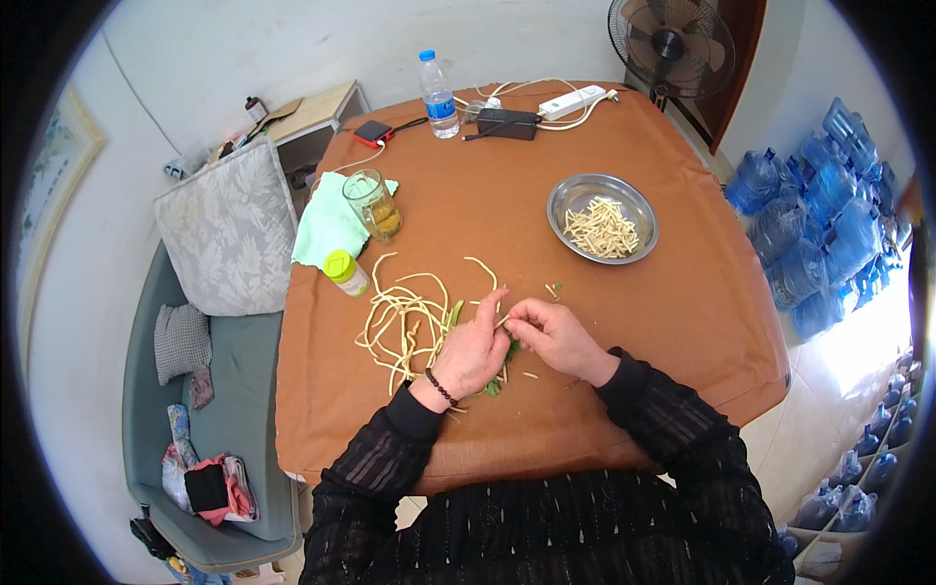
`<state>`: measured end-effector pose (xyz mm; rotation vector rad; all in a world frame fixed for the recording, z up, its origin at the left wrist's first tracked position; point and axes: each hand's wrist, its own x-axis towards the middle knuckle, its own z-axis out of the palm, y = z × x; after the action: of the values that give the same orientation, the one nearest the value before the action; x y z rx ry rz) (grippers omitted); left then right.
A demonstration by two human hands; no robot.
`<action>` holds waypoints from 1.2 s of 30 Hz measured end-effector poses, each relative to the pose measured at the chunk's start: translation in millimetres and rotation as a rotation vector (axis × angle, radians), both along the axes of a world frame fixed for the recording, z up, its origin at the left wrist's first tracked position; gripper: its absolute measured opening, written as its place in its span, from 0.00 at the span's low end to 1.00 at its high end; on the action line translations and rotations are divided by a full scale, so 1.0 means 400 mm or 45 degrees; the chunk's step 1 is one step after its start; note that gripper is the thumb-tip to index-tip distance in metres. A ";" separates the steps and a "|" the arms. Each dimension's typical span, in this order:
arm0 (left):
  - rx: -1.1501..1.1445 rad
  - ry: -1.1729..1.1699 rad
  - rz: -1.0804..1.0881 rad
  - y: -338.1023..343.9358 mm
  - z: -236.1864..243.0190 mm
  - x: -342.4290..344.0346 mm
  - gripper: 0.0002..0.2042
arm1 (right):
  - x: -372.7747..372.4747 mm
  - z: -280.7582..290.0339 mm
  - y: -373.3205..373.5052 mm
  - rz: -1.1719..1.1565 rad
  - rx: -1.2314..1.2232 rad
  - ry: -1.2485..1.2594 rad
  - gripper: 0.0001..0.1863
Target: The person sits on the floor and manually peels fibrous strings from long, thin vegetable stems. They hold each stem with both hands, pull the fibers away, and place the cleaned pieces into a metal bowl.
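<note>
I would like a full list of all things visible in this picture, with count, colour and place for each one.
table: one, brown cover, centre
long beans: a loose pile, pale yellow, before the hands
metal bowl: one, silver, right of centre, holding cut bean pieces
glass jar: one, clear, tilted, on a green cloth
small bottle: one, yellow-green cap, left of the beans
water bottle: one, clear, blue cap, far edge
power strip: one, white, far edge
fan: one, black, behind the table
water jugs: many, blue, right side
sofa: one, grey-green, left
left hand: on the beans, pinching one bean
right hand: pinching the same bean
</note>
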<state>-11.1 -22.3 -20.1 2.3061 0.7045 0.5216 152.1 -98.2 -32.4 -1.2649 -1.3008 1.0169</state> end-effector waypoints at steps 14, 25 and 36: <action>0.235 0.154 -0.154 -0.009 0.018 -0.001 0.27 | -0.002 0.009 -0.004 0.161 -0.055 0.085 0.05; 0.395 -0.107 0.209 0.118 -0.034 -0.035 0.07 | 0.168 0.051 0.045 -0.907 0.151 0.844 0.10; 0.201 0.167 0.252 0.064 -0.005 -0.031 0.09 | 0.050 0.029 0.008 -0.207 0.069 0.034 0.07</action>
<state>-23.4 3.4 -22.1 2.4485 0.9949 0.5352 171.9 -95.1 -20.8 -1.2891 -1.1769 0.8753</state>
